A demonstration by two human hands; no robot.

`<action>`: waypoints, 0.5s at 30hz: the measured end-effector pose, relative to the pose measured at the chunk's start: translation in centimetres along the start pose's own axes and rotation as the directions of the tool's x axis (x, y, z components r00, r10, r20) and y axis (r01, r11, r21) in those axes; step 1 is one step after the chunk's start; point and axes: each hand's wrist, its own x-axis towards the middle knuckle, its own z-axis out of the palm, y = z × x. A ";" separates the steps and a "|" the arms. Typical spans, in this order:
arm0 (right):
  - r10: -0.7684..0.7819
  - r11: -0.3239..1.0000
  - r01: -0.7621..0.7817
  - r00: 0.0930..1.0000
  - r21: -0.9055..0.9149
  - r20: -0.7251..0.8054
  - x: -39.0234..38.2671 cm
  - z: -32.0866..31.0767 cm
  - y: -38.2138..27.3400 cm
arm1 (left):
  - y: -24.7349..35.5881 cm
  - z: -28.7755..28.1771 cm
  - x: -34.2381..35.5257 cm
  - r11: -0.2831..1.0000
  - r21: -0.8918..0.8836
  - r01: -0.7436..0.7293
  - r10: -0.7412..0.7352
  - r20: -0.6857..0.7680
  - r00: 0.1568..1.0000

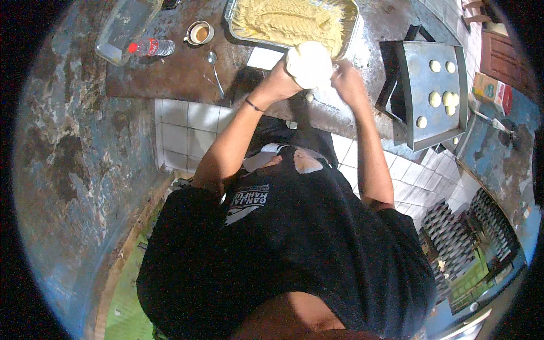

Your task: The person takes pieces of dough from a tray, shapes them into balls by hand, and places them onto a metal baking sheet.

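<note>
A big pale lump of dough (309, 64) is held up in front of me at the table's near edge. My left hand (281, 79) is wrapped around its left side. My right hand (348, 84) is closed beside the dough's right side, its fingertips close to a pale bit there; what it pinches is too small to make out. Just beyond the dough lies a foil pan (241, 37) spread with a yellow, paste-like filling (292, 20). Below the hands, a small dough ball (310, 97) sits near the table edge.
To the right, a dark metal tray (422, 59) carries several small dough balls (434, 99). On the left are a cup (199, 33) of brown liquid, a spoon (215, 73), a red-capped bottle (152, 47) and a clear plastic container (122, 28). A box (492, 92) stands far right.
</note>
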 end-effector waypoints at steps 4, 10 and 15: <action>0.035 0.821 0.081 0.981 -0.565 0.191 -5.4 11.1 9.3 | -0.2 -3.2 -2.5 0.917 -0.047 0.396 -0.399 -0.086 0.913; -0.181 0.909 0.221 0.973 -0.353 0.145 -1.8 8.6 11.5 | -1.7 -8.2 -4.4 0.896 -0.140 0.422 -0.445 -0.292 0.847; -0.331 0.847 0.249 0.938 -0.470 -0.100 6.1 3.1 8.2 | -1.8 -9.7 -4.5 0.888 -0.016 0.460 -0.432 -0.374 0.821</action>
